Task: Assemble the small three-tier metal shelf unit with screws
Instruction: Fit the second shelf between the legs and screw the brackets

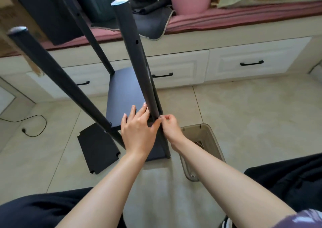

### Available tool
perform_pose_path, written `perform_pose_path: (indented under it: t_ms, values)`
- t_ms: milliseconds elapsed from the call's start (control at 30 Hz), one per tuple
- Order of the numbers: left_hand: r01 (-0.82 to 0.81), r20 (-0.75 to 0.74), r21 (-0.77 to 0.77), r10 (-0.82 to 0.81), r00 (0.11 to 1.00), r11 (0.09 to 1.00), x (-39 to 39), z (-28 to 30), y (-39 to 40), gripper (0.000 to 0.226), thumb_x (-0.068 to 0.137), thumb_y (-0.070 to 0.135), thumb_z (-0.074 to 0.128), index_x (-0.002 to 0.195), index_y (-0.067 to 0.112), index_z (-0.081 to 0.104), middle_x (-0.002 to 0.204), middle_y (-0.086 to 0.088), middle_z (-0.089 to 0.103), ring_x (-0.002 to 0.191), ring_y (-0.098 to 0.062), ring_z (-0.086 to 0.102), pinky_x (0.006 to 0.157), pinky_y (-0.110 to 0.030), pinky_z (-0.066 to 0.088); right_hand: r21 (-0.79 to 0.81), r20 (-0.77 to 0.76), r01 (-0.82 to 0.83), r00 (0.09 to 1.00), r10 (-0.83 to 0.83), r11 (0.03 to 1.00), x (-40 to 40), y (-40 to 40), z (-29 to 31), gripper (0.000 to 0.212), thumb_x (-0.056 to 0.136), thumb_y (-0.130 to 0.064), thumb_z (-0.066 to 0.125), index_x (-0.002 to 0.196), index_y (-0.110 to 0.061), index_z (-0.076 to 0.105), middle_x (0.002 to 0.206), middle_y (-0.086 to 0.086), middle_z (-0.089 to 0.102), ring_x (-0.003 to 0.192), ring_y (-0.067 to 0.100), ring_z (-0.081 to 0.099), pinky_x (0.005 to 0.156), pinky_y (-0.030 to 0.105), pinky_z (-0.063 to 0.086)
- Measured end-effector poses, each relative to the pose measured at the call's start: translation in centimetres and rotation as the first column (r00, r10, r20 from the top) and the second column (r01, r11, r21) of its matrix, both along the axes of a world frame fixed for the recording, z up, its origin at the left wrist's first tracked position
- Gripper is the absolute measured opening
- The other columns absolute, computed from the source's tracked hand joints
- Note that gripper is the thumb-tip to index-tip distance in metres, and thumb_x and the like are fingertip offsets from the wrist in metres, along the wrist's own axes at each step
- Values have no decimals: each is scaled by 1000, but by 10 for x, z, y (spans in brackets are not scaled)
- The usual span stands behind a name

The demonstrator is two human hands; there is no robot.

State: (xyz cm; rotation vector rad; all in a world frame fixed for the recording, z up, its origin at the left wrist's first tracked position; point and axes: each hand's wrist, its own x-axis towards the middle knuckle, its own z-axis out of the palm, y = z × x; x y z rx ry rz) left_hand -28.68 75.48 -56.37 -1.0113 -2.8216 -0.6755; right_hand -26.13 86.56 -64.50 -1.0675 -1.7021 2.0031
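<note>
Shelf unit (pixel 125 95) stands on the tiled floor (pixel 244 116), its black poles (pixel 135 53) rising toward the camera from a dark shelf panel. The left hand (pixel 137 132) rests on that panel, fingers straight, thumb against the nearest pole. The right hand (pixel 169 125) is curled, fingertips pinched at the pole's base; whether they hold a screw cannot be told. A loose shelf panel (pixel 97 149) lies flat beside the unit. A clear plastic bin (pixel 202 140) sits just right.

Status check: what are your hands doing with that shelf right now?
Left hand flat on shelf panel, at front post. Right hand pinching something small at post. Spare panel on floor.
</note>
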Motion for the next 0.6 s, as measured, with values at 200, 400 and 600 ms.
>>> perform_pose_path:
  t_ms: [200, 400, 600]
  values:
    - [-88, 160, 151, 63, 985, 985, -23, 23, -29, 18, 91, 41, 71, 105, 30, 75, 128, 2, 68, 136, -34, 49, 114, -57, 34, -34, -62, -113, 992, 111, 993, -24, -13, 13, 20, 105, -30, 42, 107, -13, 53, 95, 6, 67, 88, 13, 66, 89, 35, 50]
    - [-162, 304, 213, 92, 948, 964, -56, 41, -69, 18, 79, 42, 82, 96, 37, 78, 96, 12, 74, 105, -14, 67, 93, -44, 54, -79, -84, -247, 967, 241, 966, -48, -40, 19, 33, 106, -29, 39, 119, -2, 53, 71, -3, 75, 76, 9, 73, 82, 29, 54]
    - [-140, 422, 294, 3, 907, 945, -92, 45, -104, 45, 75, 29, 87, 117, 17, 74, 107, 30, 59, 111, -1, 62, 105, -43, 51, 1, -4, -364, 931, 364, 931, -70, -62, 30, 28, 106, -33, 38, 115, -12, 55, 77, -3, 76, 93, 16, 70, 98, 38, 48]
